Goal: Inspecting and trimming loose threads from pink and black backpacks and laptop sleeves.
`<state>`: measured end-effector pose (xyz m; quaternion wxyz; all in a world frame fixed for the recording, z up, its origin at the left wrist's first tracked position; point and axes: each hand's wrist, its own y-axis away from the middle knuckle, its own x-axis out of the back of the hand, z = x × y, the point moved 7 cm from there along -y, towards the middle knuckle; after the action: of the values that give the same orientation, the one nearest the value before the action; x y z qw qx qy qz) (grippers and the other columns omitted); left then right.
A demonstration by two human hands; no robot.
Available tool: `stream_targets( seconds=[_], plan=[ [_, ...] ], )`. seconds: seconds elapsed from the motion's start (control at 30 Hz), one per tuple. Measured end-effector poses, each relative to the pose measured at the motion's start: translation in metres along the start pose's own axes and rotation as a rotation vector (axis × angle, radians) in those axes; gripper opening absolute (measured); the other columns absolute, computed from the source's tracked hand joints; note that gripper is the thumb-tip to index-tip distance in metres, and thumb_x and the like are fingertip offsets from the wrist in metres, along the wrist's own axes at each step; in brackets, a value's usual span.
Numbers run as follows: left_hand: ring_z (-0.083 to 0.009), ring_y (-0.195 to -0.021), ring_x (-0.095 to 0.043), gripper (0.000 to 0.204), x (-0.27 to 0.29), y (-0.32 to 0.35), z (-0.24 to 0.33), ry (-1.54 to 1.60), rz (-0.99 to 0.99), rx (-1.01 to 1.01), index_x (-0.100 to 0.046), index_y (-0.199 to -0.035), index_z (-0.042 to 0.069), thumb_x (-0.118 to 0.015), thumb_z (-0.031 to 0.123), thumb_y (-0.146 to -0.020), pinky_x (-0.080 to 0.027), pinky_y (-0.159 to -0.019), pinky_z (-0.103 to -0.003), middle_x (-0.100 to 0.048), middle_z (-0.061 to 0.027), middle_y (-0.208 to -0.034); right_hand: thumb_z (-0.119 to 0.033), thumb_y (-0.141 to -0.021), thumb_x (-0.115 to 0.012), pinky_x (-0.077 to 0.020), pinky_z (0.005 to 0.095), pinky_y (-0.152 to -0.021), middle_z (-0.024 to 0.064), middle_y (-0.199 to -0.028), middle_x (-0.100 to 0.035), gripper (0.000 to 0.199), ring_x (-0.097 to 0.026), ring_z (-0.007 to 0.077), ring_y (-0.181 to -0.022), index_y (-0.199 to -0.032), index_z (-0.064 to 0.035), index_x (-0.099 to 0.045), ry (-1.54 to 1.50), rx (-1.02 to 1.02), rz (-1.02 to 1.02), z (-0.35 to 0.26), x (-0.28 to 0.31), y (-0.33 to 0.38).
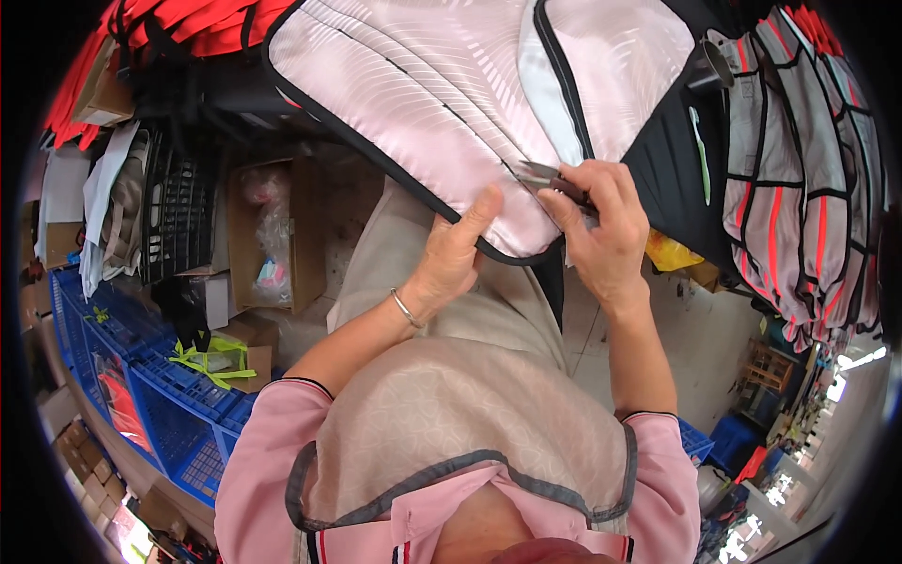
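Observation:
A large pink fabric panel (pixel 413 103) with black binding lies across the work surface, its rounded corner toward me. My left hand (pixel 453 252) grips that near edge, thumb on top and fingers hidden underneath. In my right hand (pixel 606 214) is a pair of thread snips (pixel 561 185), blades pointing left over the pink cloth beside a dark seam. Whether the blades touch a thread is too small to tell. A whitish strip (pixel 550 89) and a black-edged opening run down the panel toward the snips.
Grey pieces with black binding and red stripes (pixel 799 188) are stacked at right, near a pale green slim tool (pixel 700 155). Orange-red fabric (pixel 197 23) lies at far left. A cardboard box (pixel 305 235) and blue plastic crates (pixel 178 395) stand at left.

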<state>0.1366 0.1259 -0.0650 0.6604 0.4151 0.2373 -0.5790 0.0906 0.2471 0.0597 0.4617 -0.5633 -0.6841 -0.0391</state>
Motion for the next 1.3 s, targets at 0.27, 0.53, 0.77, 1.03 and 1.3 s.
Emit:
stream_targets(
  seconds=[0.27, 0.53, 0.77, 1.03, 1.3],
  plan=[
    [-0.0134, -0.111, -0.056, 0.049, -0.008, -0.001, 0.000, 0.058, -0.058, 0.015, -0.048, -0.133, 0.004, -0.066, 0.030, -0.095, -0.047, -0.095, -0.031, -0.057, -0.0044, -0.123, -0.019, -0.075, -0.080, -0.0464, 0.0330, -0.061, 0.0030, -0.086, -0.061, 0.024, -0.060, 0.0204, -0.075, -0.091, -0.0087, -0.065, 0.220, 0.150, 0.014, -0.013, -0.006, -0.008],
    [-0.0129, -0.112, -0.056, 0.048, -0.005, -0.001, -0.006, 0.053, -0.034, 0.028, -0.047, -0.134, 0.006, -0.063, 0.032, -0.096, -0.047, -0.096, -0.032, -0.057, -0.0030, -0.123, -0.019, -0.075, -0.079, -0.0453, 0.0331, -0.060, 0.0026, -0.084, -0.060, 0.022, -0.060, 0.0200, -0.073, -0.089, -0.0093, -0.065, 0.289, 0.191, 0.037, -0.017, -0.007, -0.009],
    [-0.0144, -0.114, -0.055, 0.052, -0.006, -0.001, -0.007, 0.044, -0.042, 0.040, -0.045, -0.137, 0.006, -0.063, 0.033, -0.096, -0.046, -0.098, -0.033, -0.056, -0.0045, -0.126, -0.016, -0.075, -0.079, -0.0456, 0.0335, -0.060, 0.0032, -0.079, -0.058, 0.020, -0.059, 0.0224, -0.069, -0.085, -0.0083, -0.064, 0.076, 0.039, 0.042, -0.005, -0.001, -0.010],
    [-0.0147, -0.115, -0.055, 0.051, -0.005, -0.003, -0.011, 0.068, -0.035, 0.058, -0.047, -0.134, 0.003, -0.064, 0.031, -0.096, -0.045, -0.099, -0.032, -0.057, -0.0052, -0.126, -0.020, -0.074, -0.081, -0.0501, 0.0344, -0.067, 0.0081, -0.085, -0.061, 0.028, -0.063, 0.0255, -0.074, -0.093, -0.0066, -0.066, 0.035, -0.086, -0.010, 0.001, 0.003, -0.019],
    [-0.0162, -0.122, -0.050, 0.051, 0.020, 0.006, -0.021, -0.099, 0.046, 0.114, -0.040, -0.140, 0.005, -0.059, 0.025, -0.097, -0.042, -0.102, -0.034, -0.051, -0.0049, -0.133, -0.010, -0.074, -0.080, -0.0495, 0.0282, -0.071, 0.0087, -0.092, -0.066, 0.032, -0.061, 0.0148, -0.076, -0.101, -0.0022, -0.065, 0.003, -0.325, 0.057, 0.059, 0.011, -0.051]
  ],
)
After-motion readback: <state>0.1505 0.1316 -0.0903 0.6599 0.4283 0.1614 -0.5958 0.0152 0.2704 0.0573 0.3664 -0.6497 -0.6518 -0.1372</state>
